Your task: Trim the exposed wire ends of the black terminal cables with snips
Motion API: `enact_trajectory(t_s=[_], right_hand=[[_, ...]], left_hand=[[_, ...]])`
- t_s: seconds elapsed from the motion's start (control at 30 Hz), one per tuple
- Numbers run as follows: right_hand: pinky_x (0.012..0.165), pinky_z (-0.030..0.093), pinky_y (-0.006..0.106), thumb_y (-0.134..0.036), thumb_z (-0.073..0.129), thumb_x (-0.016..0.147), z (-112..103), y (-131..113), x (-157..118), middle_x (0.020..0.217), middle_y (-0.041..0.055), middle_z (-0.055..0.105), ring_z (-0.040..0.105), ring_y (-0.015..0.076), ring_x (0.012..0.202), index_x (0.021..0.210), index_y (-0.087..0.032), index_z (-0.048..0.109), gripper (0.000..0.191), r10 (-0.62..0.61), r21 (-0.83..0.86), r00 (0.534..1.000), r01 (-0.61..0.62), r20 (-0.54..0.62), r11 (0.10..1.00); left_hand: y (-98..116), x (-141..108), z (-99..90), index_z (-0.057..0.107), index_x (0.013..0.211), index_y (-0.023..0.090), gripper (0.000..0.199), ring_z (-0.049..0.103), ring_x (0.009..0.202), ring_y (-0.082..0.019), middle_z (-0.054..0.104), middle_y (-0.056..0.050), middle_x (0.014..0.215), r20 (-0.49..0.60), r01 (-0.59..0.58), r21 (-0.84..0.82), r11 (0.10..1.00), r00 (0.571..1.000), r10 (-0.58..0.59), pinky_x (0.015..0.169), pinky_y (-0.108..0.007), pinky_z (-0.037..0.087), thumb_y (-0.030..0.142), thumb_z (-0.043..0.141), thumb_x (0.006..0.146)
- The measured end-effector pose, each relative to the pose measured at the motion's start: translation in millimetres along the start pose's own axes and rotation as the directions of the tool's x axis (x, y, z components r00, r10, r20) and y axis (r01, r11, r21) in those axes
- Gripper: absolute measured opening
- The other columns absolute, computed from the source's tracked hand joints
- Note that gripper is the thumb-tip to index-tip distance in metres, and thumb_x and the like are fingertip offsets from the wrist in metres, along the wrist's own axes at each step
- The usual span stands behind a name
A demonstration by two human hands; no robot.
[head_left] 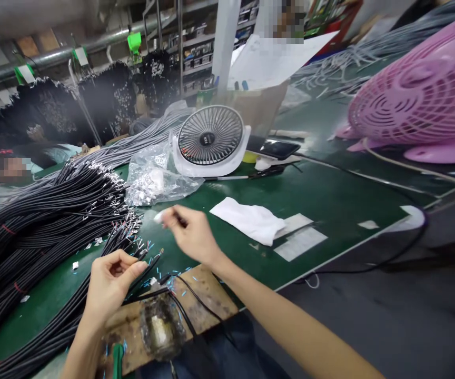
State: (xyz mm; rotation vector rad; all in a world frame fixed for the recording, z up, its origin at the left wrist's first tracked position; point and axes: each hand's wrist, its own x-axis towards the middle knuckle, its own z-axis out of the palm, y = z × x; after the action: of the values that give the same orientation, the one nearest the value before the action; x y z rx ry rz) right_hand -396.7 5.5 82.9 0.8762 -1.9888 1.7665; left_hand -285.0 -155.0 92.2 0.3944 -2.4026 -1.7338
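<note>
My left hand (111, 279) pinches a black cable between thumb and forefinger. The cable's stripped end (161, 252), with small wires showing, points up to the right. My right hand (194, 231) is raised a little above the table, its fingertips closed on a small white piece (158, 216) whose kind I cannot make out. Bundles of black cables (65, 210) lie to the left, their bared ends beside my hands. Below my hands sits a worn wooden board (207, 289) with a stained metal block (160, 329) on it and blue wire scraps around.
A clear plastic bag (160, 179) of small parts lies beside a small desk fan (211, 138). A white cloth (247, 218) rests on the green table (314, 195). A phone (277, 149) and a large pink fan (417, 95) stand farther right. Another person (53, 155) is at far left.
</note>
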Motion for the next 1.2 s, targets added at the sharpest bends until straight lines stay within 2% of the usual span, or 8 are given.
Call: enact_trajectory(t_s=[0.07, 0.17, 0.33, 0.53, 0.67, 0.93, 1.13, 1.2], right_hand=[[0.053, 0.032, 0.022, -0.042, 0.047, 0.089, 6, -6, -4, 0.058, 0.0000, 0.050, 0.044, 0.0094, 0.054, 0.060, -0.015, 0.052, 0.040, -0.027, 0.077, 0.973, 0.009, 0.231, 0.997], [0.054, 0.030, 0.021, -0.048, 0.055, 0.083, 15, -13, -13, 0.058, -0.0010, 0.047, 0.041, 0.0084, 0.056, 0.057, -0.014, 0.049, 0.042, -0.027, 0.201, 0.954, -0.035, 0.300, 0.979], [0.045, 0.027, 0.020, -0.058, 0.046, 0.083, 24, -13, -22, 0.052, -0.0059, 0.031, 0.029, 0.0064, 0.045, 0.061, -0.018, 0.038, 0.046, 0.168, 0.462, 0.852, -0.423, 0.496, 0.779], [0.052, 0.029, 0.023, -0.031, 0.051, 0.085, 16, -10, -17, 0.059, 0.0004, 0.046, 0.039, 0.0092, 0.054, 0.058, -0.016, 0.050, 0.031, -0.112, -0.001, 0.989, 0.113, 0.094, 0.994], [0.052, 0.030, 0.023, -0.034, 0.047, 0.089, 4, -9, -9, 0.054, -0.0010, 0.045, 0.038, 0.0088, 0.052, 0.057, -0.016, 0.050, 0.036, 0.047, 0.002, 0.993, -0.047, -0.111, 0.999], [0.053, 0.029, 0.021, -0.026, 0.057, 0.079, 13, -16, -15, 0.061, -0.0016, 0.048, 0.040, 0.0080, 0.057, 0.062, -0.014, 0.054, 0.021, 0.161, 0.189, 0.952, -0.214, 0.261, 0.958], [0.044, 0.022, 0.020, -0.044, 0.066, 0.068, 14, -13, -12, 0.049, -0.0075, 0.033, 0.027, 0.0049, 0.044, 0.060, -0.016, 0.048, 0.035, 0.357, 0.448, 0.699, -0.688, 0.620, 0.571], [0.046, 0.024, 0.021, -0.040, 0.067, 0.067, 13, -13, -12, 0.049, -0.0065, 0.036, 0.029, 0.0051, 0.046, 0.058, -0.015, 0.049, 0.032, 0.374, 0.430, 0.735, -0.650, 0.565, 0.627]], left_hand=[[0, 0, 0.3, 0.059, 0.056, 0.013, 0.027, 0.044, 0.047, -0.008, 0.052, 0.001, 0.049, -0.013, -0.013, 0.022, 1.000, 1.000, 0.013, 0.045, -0.019, 0.034, 0.034, 0.073, 0.063], [3, 1, 0.9, 0.059, 0.055, 0.013, 0.025, 0.042, 0.047, -0.008, 0.052, 0.002, 0.049, -0.009, -0.020, 0.029, 0.999, 1.000, 0.021, 0.045, -0.018, 0.033, 0.033, 0.074, 0.062], [6, 3, 4.1, 0.060, 0.058, 0.013, 0.026, 0.048, 0.051, -0.010, 0.058, -0.001, 0.056, 0.031, 0.010, -0.056, 0.998, 0.999, -0.008, 0.049, -0.020, 0.038, 0.035, 0.074, 0.060], [1, 2, 7.9, 0.059, 0.057, 0.012, 0.031, 0.038, 0.042, -0.007, 0.048, 0.003, 0.046, 0.006, 0.029, 0.026, 0.999, 1.000, -0.030, 0.041, -0.018, 0.026, 0.039, 0.071, 0.065], [-2, 1, 6.4, 0.059, 0.061, 0.013, 0.033, 0.044, 0.043, -0.008, 0.053, 0.001, 0.048, -0.044, 0.024, 0.050, 0.998, 0.999, -0.022, 0.041, -0.018, 0.031, 0.044, 0.069, 0.068], [-3, 1, 13.0, 0.065, 0.081, 0.013, 0.025, 0.053, 0.057, -0.011, 0.062, -0.002, 0.067, -0.075, -0.075, 0.088, 0.993, 0.994, 0.082, 0.052, -0.020, 0.041, 0.036, 0.068, 0.072], [0, -1, 9.2, 0.070, 0.072, 0.017, 0.010, 0.054, 0.060, -0.012, 0.061, -0.002, 0.067, 0.021, -0.288, 0.201, 0.936, 0.957, 0.290, 0.054, -0.021, 0.039, 0.026, 0.068, 0.073], [0, -1, 9.0, 0.070, 0.075, 0.018, 0.009, 0.057, 0.065, -0.014, 0.063, -0.003, 0.072, 0.033, -0.280, 0.200, 0.939, 0.960, 0.280, 0.058, -0.021, 0.042, 0.026, 0.068, 0.072]])
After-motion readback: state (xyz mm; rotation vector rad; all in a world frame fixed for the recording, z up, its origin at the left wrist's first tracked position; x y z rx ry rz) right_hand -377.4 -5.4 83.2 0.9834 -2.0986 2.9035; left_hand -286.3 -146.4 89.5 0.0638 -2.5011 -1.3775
